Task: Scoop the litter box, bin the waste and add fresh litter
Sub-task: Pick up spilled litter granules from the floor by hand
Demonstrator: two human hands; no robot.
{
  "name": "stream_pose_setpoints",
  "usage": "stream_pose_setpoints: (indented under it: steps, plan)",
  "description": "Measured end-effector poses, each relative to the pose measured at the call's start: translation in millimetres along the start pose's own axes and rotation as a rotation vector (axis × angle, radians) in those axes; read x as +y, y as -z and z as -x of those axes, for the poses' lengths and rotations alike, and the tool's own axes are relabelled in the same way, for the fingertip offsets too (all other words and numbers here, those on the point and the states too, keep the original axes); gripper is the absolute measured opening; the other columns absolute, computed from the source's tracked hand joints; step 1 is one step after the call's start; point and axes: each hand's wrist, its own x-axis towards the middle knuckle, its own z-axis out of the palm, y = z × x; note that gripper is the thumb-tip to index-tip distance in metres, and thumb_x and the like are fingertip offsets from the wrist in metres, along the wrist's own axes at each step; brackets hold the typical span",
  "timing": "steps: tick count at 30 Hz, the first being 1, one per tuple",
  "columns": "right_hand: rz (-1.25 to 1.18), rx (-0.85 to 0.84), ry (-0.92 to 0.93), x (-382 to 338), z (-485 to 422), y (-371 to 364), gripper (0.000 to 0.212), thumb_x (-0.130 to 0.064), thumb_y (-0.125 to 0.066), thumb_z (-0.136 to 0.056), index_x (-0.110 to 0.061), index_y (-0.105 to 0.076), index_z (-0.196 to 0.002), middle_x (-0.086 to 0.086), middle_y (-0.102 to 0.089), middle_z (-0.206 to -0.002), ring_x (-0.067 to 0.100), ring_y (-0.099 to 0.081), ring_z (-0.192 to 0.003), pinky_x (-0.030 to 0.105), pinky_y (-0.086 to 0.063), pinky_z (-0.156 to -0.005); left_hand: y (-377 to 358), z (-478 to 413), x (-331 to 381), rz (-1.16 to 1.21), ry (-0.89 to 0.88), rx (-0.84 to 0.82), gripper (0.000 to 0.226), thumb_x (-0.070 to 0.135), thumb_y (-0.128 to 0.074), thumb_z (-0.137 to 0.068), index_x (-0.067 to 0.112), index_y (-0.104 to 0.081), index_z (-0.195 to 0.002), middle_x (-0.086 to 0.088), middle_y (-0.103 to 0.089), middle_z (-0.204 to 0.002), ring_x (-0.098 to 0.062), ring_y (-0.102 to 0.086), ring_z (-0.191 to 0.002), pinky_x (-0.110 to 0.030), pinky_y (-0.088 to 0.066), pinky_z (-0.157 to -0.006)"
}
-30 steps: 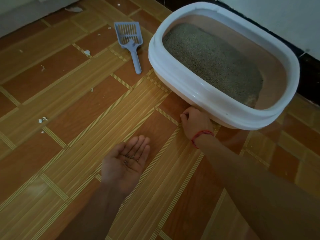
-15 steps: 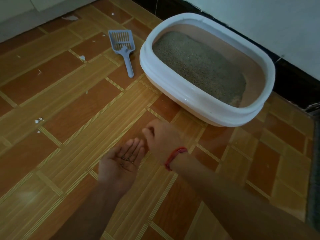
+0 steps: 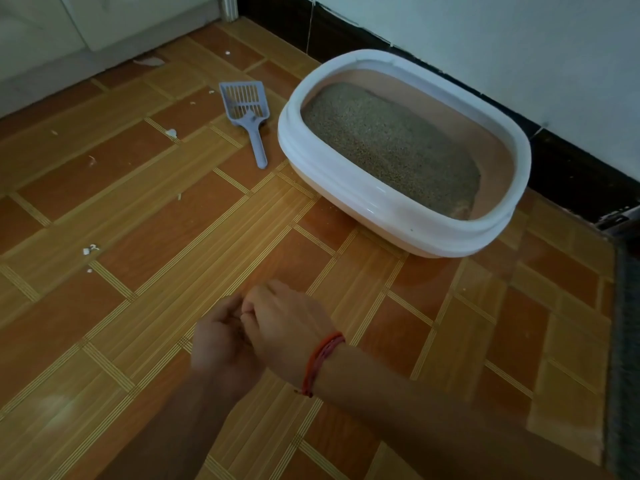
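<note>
Down in the head view, both hands meet low over the floor [image 3: 173,237], which has orange and yellow tiles. The left hand [image 3: 221,344] is cupped with the palm up, and the right hand [image 3: 287,327] lies over it with the fingers bent down into the palm, touching it. If there is something between the two hands I cannot tell, because the right hand covers the palm. A red string bracelet [image 3: 320,363] is around the right wrist.

The litter box [image 3: 381,202] stands on the floor beyond the hands, close to the wall [image 3: 485,46] with its dark baseboard [image 3: 571,168]. It has a white rim and a pink inside, and grey litter [image 3: 391,147] fills the bottom, a little higher on the left end. The blue scoop [image 3: 246,112] lies flat on the floor just beside the left end of the box, not touching it, with the handle pointing towards the person. Some small white scraps [image 3: 90,250] are spread on the floor at the left.
</note>
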Motion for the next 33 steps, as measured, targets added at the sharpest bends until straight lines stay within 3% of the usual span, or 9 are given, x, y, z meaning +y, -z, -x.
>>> stream_pose_setpoints:
  steps: [1, 2, 4, 7, 10, 14, 19, 23, 33]
  plan:
    - [0.036, 0.059, 0.011, -2.5, -7.6, 0.8, 0.044, -0.015, -0.020, -0.105, 0.004, -0.059, -0.101, 0.023, -0.052, -0.097, 0.029, -0.055, -0.099, 0.033, -0.039, -0.098, -1.2, 6.4, 2.0, -0.042, 0.022, -0.024, 0.036, 0.026, -0.053, -0.091, -0.001, -0.064, -0.112, -0.016, -0.054, -0.111, -0.029, -0.056, -0.109, -0.037, -0.042, -0.104]
    - [0.060, 0.181, 0.047, -10.3, -13.3, 3.0, 0.034, -0.011, -0.029, -0.105, 0.007, -0.055, -0.117, 0.025, -0.051, -0.106, 0.034, -0.053, -0.110, 0.041, -0.039, -0.101, -2.7, 5.3, 1.6, -0.016, 0.022, -0.049, 0.031, 0.025, -0.050, -0.093, -0.001, -0.068, -0.094, -0.014, -0.060, -0.097, -0.025, -0.062, -0.094, -0.033, -0.051, -0.091]
    - [0.134, 0.459, 0.224, 2.1, -31.6, 2.0, 0.021, -0.019, -0.047, -0.099, -0.011, -0.061, -0.112, 0.007, -0.059, -0.103, 0.024, -0.058, -0.098, 0.038, -0.047, -0.086, -5.8, 1.8, 1.1, -0.018, -0.049, -0.005, 0.046, 0.021, -0.039, -0.100, 0.001, -0.073, -0.077, -0.012, -0.071, -0.082, -0.020, -0.071, -0.075, -0.028, -0.059, -0.074]
    - [0.078, 0.734, 0.224, 42.1, -58.0, 10.9, 0.010, -0.028, -0.055, -0.095, -0.023, -0.061, -0.089, -0.013, -0.057, -0.080, 0.003, -0.054, -0.075, 0.022, -0.049, -0.069, -13.0, 3.8, 2.0, 0.053, -0.072, 0.003, 0.045, 0.019, -0.038, -0.103, -0.008, -0.072, -0.092, -0.024, -0.074, -0.106, -0.032, -0.075, -0.095, -0.044, -0.060, -0.083]
    - [0.027, 0.852, 0.023, 79.0, -78.7, 42.8, 0.012, -0.028, -0.054, -0.096, -0.024, -0.065, -0.092, -0.011, -0.062, -0.084, 0.005, -0.058, -0.080, 0.025, -0.054, -0.077, -13.2, 4.2, 8.9, 0.083, -0.041, 0.022, 0.049, 0.018, -0.040, -0.102, -0.008, -0.076, -0.083, -0.023, -0.073, -0.111, -0.036, -0.072, -0.103, -0.047, -0.059, -0.085]
    - [0.094, 0.915, -0.178, 110.8, -100.9, 71.5, 0.017, -0.028, -0.053, -0.095, -0.023, -0.070, -0.099, -0.007, -0.067, -0.093, 0.011, -0.059, -0.087, 0.034, -0.053, -0.083, -16.4, 9.2, 12.3, 0.090, -0.045, 0.025, 0.050, 0.019, -0.041, -0.103, -0.007, -0.077, -0.081, -0.021, -0.074, -0.110, -0.034, -0.072, -0.104, -0.046, -0.059, -0.086]
    - [0.103, 0.929, -0.257, 123.1, -118.2, 82.1, 0.025, -0.030, -0.054, -0.096, -0.023, -0.069, -0.114, -0.003, -0.068, -0.107, 0.017, -0.061, -0.101, 0.033, -0.050, -0.088, -19.5, 10.8, 18.0, 0.090, -0.047, 0.038, 0.052, 0.019, -0.040, -0.103, -0.008, -0.077, -0.079, -0.022, -0.074, -0.108, -0.034, -0.073, -0.100, -0.047, -0.058, -0.085]
    - [0.046, 0.996, -0.277, 125.3, -130.6, 77.3, 0.025, -0.033, -0.057, -0.094, -0.025, -0.068, -0.115, -0.005, -0.069, -0.105, 0.016, -0.063, -0.100, 0.032, -0.051, -0.086, -21.8, 11.7, 18.7, 0.094, -0.040, 0.057, 0.050, 0.020, -0.040, -0.104, -0.008, -0.075, -0.082, -0.022, -0.074, -0.107, -0.034, -0.074, -0.098, -0.046, -0.060, -0.082]
    - [-0.033, 1.054, -0.300, 121.6, -149.9, 80.6, 0.017, -0.033, -0.056, -0.094, -0.027, -0.072, -0.094, -0.005, -0.069, -0.082, 0.014, -0.064, -0.079, 0.030, -0.053, -0.073, -24.6, 3.6, 17.5, 0.101, -0.017, 0.086, 0.049, 0.018, -0.041, -0.103, -0.007, -0.075, -0.081, -0.022, -0.074, -0.108, -0.035, -0.074, -0.099, -0.047, -0.061, -0.080]
